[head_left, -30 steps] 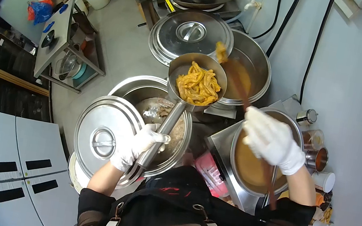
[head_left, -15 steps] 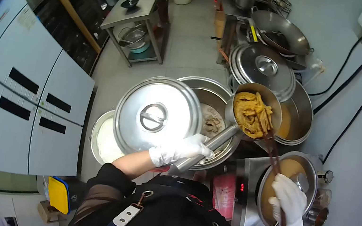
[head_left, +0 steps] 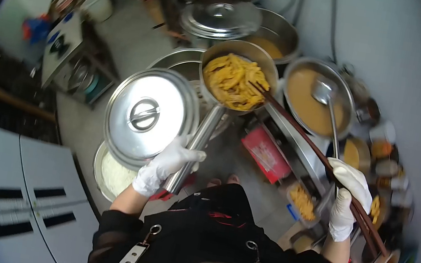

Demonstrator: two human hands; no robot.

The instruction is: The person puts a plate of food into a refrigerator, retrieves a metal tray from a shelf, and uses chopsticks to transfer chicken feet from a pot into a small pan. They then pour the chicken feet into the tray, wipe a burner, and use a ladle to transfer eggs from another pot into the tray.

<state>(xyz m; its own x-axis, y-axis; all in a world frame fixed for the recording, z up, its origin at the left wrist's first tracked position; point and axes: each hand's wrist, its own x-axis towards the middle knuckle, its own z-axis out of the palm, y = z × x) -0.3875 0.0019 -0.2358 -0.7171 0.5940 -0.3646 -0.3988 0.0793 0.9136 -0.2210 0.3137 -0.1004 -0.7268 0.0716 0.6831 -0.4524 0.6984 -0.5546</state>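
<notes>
My left hand [head_left: 168, 166], in a white glove, is wrapped around the thick tubular handle of a steel saucepan [head_left: 215, 96]. Yellow pieces of food [head_left: 233, 79] fill much of the pan. Long dark brown chopsticks [head_left: 304, 135] are gripped in my gloved right hand [head_left: 347, 193], their tips touching the food at the pan's right side. Under the saucepan stands a large steel pot [head_left: 178, 59], partly covered by a shiny steel lid [head_left: 150, 107] beside my left hand. A ladle [head_left: 333, 116] rests in a pot of brown liquid [head_left: 305, 100], its handle running down behind my right hand.
A bowl of white powder [head_left: 117, 174] sits below the lid. On the right are a tub of yellow pieces [head_left: 303, 203], a red packet [head_left: 267, 152] and several containers along the wall. Another lidded pot [head_left: 273, 36] stands at the back, with white cabinets [head_left: 15, 199] at left.
My view has turned toward the right, bringing the tub of yellow pieces and more containers into sight. Both hands keep their holds, and my right hand has moved away from over the brown liquid.
</notes>
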